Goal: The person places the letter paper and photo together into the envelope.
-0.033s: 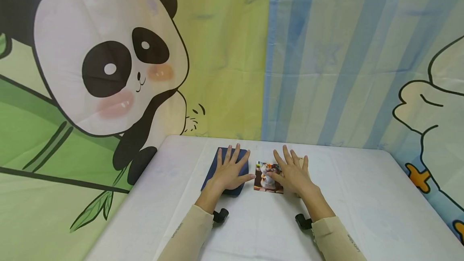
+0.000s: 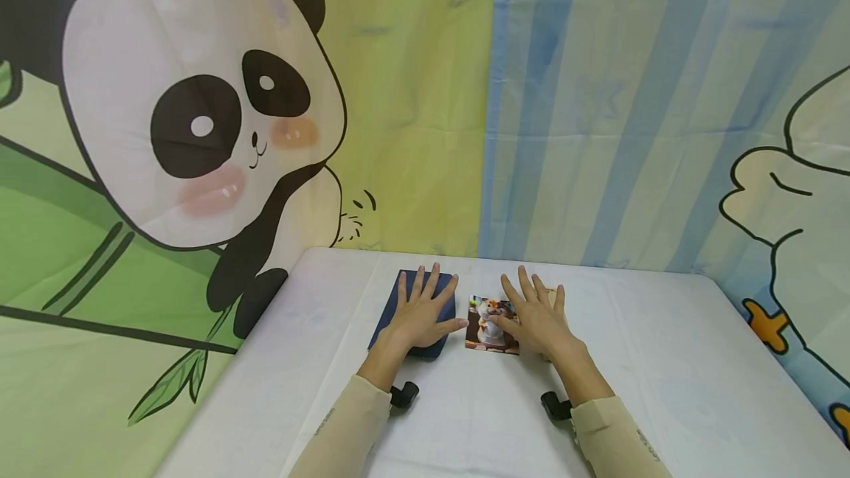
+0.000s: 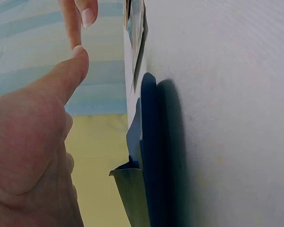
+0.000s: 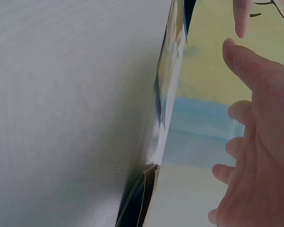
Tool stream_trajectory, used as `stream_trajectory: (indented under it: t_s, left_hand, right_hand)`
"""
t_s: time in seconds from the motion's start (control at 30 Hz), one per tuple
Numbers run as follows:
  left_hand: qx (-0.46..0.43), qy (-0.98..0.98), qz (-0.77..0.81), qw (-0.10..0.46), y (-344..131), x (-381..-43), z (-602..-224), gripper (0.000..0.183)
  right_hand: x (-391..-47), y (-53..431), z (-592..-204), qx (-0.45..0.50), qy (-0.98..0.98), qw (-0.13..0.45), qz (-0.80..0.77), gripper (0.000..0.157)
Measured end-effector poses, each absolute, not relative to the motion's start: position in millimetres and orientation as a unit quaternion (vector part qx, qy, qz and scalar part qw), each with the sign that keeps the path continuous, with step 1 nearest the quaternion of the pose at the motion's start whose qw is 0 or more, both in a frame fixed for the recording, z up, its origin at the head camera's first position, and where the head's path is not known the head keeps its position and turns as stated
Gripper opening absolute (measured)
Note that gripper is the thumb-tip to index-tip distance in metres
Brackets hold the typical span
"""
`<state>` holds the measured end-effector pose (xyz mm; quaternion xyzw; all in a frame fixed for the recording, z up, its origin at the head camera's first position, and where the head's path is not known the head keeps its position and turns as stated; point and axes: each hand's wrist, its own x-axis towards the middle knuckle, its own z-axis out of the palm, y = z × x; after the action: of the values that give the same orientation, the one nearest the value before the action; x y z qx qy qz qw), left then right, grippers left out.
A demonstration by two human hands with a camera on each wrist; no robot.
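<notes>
Above a dark blue, flat, folder-like thing (image 2: pixel 390 321), my left hand (image 2: pixel 418 318) hovers with its fingers spread. In the left wrist view a gap separates the palm from this blue thing (image 3: pixel 151 156), whose upper flap stands slightly raised. A picture card (image 2: pixel 483 332) showing a white animal figure lies between the hands. My right hand (image 2: pixel 539 321) is also held up with spread fingers, its thumb over the card's right part. Beneath it lies a thing with a beige edge (image 2: pixel 552 296), mostly hidden; the right wrist view shows its dark side (image 4: pixel 135 201).
A white cloth covers the table (image 2: pixel 664 360). Behind it hangs a printed curtain (image 2: pixel 412 94) with a panda and stripes. Each wrist carries a small black device, such as the one (image 2: pixel 404 395) on the left.
</notes>
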<state>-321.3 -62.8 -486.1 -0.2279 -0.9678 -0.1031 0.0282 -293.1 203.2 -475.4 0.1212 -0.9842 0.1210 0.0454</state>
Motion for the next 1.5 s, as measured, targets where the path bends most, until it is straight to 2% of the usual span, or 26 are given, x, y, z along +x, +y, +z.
stream_trajectory:
  t_s: [0.7, 1.5]
  left_hand:
    - [-0.221, -0.969, -0.112, 0.006, -68, -319, -481, 0.087]
    - [-0.211, -0.965, -0.155, -0.011, -112, -322, -477, 0.086]
  right_hand:
    - [-291, 194, -480, 0.149, -0.978, 0.063, 0.134, 0.085]
    - [-294, 150, -476, 0.202, -0.964, 0.031, 0.168, 0.083]
